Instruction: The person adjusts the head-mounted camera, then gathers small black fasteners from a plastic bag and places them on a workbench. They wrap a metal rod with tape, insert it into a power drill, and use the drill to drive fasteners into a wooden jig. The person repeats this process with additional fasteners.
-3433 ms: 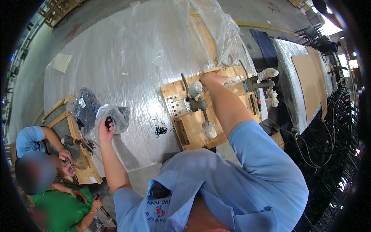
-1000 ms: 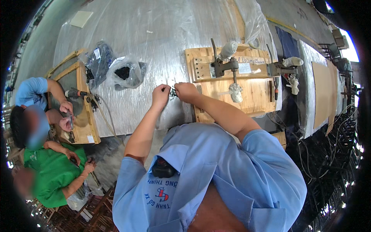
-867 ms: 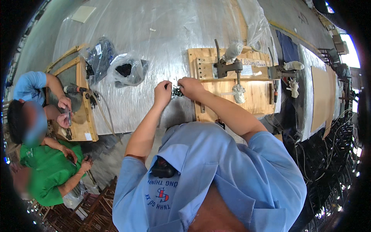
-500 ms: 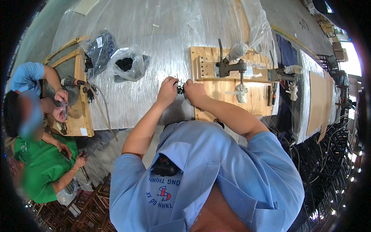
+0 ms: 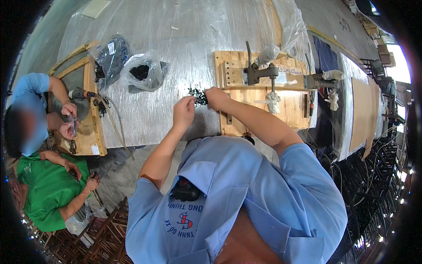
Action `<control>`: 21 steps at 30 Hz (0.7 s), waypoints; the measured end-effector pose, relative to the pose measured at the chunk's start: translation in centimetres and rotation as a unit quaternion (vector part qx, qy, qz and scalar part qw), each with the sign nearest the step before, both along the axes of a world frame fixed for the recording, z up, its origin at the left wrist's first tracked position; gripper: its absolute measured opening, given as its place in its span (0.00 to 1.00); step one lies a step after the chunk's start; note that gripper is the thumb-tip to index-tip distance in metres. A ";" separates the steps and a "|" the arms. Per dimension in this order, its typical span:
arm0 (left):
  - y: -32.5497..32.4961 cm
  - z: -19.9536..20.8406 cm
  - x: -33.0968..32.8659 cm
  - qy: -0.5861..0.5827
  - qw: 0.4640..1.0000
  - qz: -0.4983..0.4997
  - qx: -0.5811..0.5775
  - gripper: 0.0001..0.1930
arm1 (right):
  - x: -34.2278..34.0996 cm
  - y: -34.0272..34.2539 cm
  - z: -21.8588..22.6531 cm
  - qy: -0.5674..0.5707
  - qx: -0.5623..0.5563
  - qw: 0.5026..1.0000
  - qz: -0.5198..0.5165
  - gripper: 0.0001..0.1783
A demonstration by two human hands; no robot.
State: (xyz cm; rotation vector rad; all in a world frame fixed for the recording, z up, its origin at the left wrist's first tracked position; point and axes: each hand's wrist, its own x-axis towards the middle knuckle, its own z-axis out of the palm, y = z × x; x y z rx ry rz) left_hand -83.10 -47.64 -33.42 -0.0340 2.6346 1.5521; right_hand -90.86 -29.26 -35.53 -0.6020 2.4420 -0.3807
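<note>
A small heap of black pieces (image 5: 198, 96), perhaps screws, lies on the plastic-covered tabletop in front of me. My left hand (image 5: 183, 112) is at the heap's near left edge, its fingers pinched together; whatever they hold is too small to name. Against the heap's right side rests my right hand (image 5: 216, 98), curled closed with its fingertips partly hidden. Further off to the left, an open clear plastic bag (image 5: 156, 77) holds more black pieces.
To my right stands a wooden jig (image 5: 250, 99) with metal clamps (image 5: 263, 75). A dark plastic bag (image 5: 113, 55) lies beyond the clear one. At left, two people work by a wooden frame (image 5: 94, 123) with a power driver (image 5: 81, 93) and a hose (image 5: 118, 123).
My left hand has drawn back toward me and slightly left, baring more of the black heap. The right hand has shifted a little left and stays beside it.
</note>
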 end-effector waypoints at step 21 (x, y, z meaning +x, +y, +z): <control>2.7 -5.2 1.1 0.182 0.968 -0.168 -0.022 0.14 | -1.8 -2.0 -1.1 0.000 -0.151 0.969 -0.195 0.13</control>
